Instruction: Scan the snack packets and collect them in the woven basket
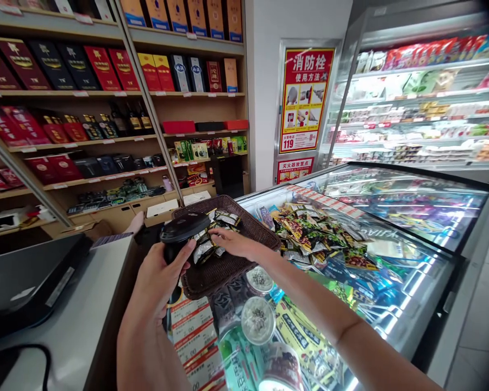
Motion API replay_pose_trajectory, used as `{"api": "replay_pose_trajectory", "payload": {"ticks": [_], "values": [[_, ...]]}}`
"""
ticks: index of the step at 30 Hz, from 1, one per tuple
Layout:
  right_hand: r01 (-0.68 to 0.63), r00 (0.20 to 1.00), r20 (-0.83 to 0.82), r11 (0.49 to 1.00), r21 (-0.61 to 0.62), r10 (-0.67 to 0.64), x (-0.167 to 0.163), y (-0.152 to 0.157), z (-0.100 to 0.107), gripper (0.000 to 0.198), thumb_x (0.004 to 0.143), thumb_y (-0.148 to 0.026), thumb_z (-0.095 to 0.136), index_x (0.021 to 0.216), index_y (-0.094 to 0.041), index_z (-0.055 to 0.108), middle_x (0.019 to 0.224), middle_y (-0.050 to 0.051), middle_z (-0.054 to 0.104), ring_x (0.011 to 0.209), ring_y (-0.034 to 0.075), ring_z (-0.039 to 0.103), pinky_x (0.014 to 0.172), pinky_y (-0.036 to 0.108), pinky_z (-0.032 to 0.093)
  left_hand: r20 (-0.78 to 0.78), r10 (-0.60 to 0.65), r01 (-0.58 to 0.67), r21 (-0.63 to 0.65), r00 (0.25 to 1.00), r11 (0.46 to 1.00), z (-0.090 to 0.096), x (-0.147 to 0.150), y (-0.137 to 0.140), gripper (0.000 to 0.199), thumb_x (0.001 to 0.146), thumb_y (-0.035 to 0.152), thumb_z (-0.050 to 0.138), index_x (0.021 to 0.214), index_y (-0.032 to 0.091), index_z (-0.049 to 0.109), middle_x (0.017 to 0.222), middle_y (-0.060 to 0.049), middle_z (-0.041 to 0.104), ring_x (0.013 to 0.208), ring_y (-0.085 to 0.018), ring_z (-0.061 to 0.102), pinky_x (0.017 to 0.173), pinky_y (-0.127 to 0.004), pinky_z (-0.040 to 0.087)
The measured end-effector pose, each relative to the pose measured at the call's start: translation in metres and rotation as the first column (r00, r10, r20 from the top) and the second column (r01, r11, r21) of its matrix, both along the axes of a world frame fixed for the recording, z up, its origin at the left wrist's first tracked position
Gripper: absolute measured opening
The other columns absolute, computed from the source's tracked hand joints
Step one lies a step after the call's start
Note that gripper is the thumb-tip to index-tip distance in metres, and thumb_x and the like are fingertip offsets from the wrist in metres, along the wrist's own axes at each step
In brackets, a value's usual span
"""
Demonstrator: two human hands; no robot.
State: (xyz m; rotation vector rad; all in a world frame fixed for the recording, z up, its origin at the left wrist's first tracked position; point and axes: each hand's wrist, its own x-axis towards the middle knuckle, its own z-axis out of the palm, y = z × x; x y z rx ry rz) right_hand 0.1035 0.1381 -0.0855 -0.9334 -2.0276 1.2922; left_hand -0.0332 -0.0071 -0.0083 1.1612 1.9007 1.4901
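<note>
Left hand [157,279] gripping scanner [183,234]; right hand [232,243] pinching snack packet [204,251] over basket [228,269]. Light, crinkly, slippery foil; probably best gripped by edge seam.

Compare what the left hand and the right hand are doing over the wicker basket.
The left hand is closed around a black handheld scanner, while the right hand lies palm down on the small snack packets. The left hand is at the near rim of the brown wicker basket; the right hand reaches inside it. Both are bare and over the freezer lid.
</note>
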Motion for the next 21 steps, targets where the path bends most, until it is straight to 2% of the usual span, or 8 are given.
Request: {"api": "replay_pose_trajectory", "payload": {"ticks": [3,6,8,10,12,14,18,21], "values": [[-0.028,0.999,-0.023,0.988,-0.150,0.025,-0.016,-0.002,-0.020,0.034,0.098,-0.042,0.047,0.118,-0.025,0.069,0.121,0.004,0.069,0.110,0.017,0.062,0.093,0.027,0.047,0.037,-0.036,0.036,0.002,0.999,0.999,0.001,0.005,0.000,0.056,0.057,0.064,0.079,0.086,0.018,0.065,0.068,0.001,0.062,0.061,-0.017,0.061,0.055,-0.027,0.047],[0.065,0.998,-0.007,0.986,-0.154,-0.067,-0.014,0.007,-0.023,0.030,0.097,-0.032,0.049,0.098,-0.019,0.076,0.105,0.004,0.074,0.095,0.016,0.066,0.086,0.025,0.049,0.047,-0.040,0.041,-0.016,0.998,0.999,0.000,0.007,0.001,0.057,0.058,0.065,0.078,0.086,0.018,0.064,0.066,0.002,0.061,0.062,-0.017,0.061,0.057,-0.027,0.047],[0.129,0.991,0.044,0.990,-0.049,-0.127,-0.002,0.015,-0.013,0.026,0.092,-0.029,0.055,0.088,-0.018,0.078,0.088,0.003,0.075,0.084,0.016,0.066,0.078,0.023,0.049,0.051,-0.043,0.044,-0.023,0.998,0.999,0.000,0.008,0.001,0.058,0.056,0.066,0.078,0.086,0.019,0.064,0.066,0.002,0.060,0.061,-0.017,0.060,0.057,-0.027,0.046],[0.195,0.969,0.133,0.974,0.112,-0.209,0.017,0.022,0.004,0.020,0.087,-0.028,0.063,0.083,-0.018,0.080,0.075,0.003,0.073,0.076,0.017,0.066,0.072,0.023,0.048,0.045,-0.067,0.068,-0.038,0.997,0.997,0.000,0.008,0.001,0.059,0.056,0.067,0.078,0.086,0.019,0.064,0.067,0.002,0.061,0.061,-0.017,0.060,0.057,-0.027,0.046],[0.267,0.927,0.197,0.930,0.252,-0.320,0.040,0.025,0.024,0.015,0.081,-0.024,0.067,0.083,-0.019,0.081,0.072,0.003,0.073,0.074,0.018,0.066,0.070,0.024,0.047,0.023,-0.108,0.109,-0.070,0.994,0.992,0.001,0.009,0.000,0.059,0.056,0.067,0.078,0.086,0.018,0.064,0.068,0.001,0.062,0.062,-0.017,0.059,0.057,-0.027,0.046],[0.334,0.885,0.215,0.884,0.325,-0.414,0.064,0.026,0.043,0.015,0.079,-0.020,0.067,0.083,-0.020,0.082,0.072,0.003,0.074,0.074,0.019,0.066,0.070,0.024,0.046,0.004,-0.148,0.148,-0.096,0.989,0.984,0.001,0.012,0.000,0.060,0.056,0.068,0.078,0.085,0.018,0.064,0.069,0.000,0.063,0.063,-0.017,0.059,0.057,-0.027,0.046],[0.437,0.854,0.137,0.836,0.333,-0.501,0.101,0.026,0.063,0.015,0.078,-0.018,0.068,0.083,-0.018,0.082,0.072,0.004,0.074,0.073,0.019,0.067,0.069,0.024,0.048,-0.012,-0.219,0.216,-0.110,0.976,0.970,0.001,0.020,0.002,0.059,0.055,0.068,0.078,0.082,0.017,0.065,0.068,0.000,0.060,0.063,-0.017,0.058,0.058,-0.027,0.048],[0.465,0.865,0.057,0.840,0.278,-0.498,0.118,0.029,0.065,0.014,0.078,-0.021,0.069,0.084,-0.015,0.081,0.070,0.004,0.073,0.069,0.018,0.066,0.066,0.024,0.049,-0.030,-0.283,0.277,-0.118,0.959,0.954,-0.001,0.027,0.006,0.056,0.057,0.066,0.078,0.082,0.018,0.066,0.071,0.000,0.059,0.064,-0.017,0.057,0.059,-0.028,0.050]]}}
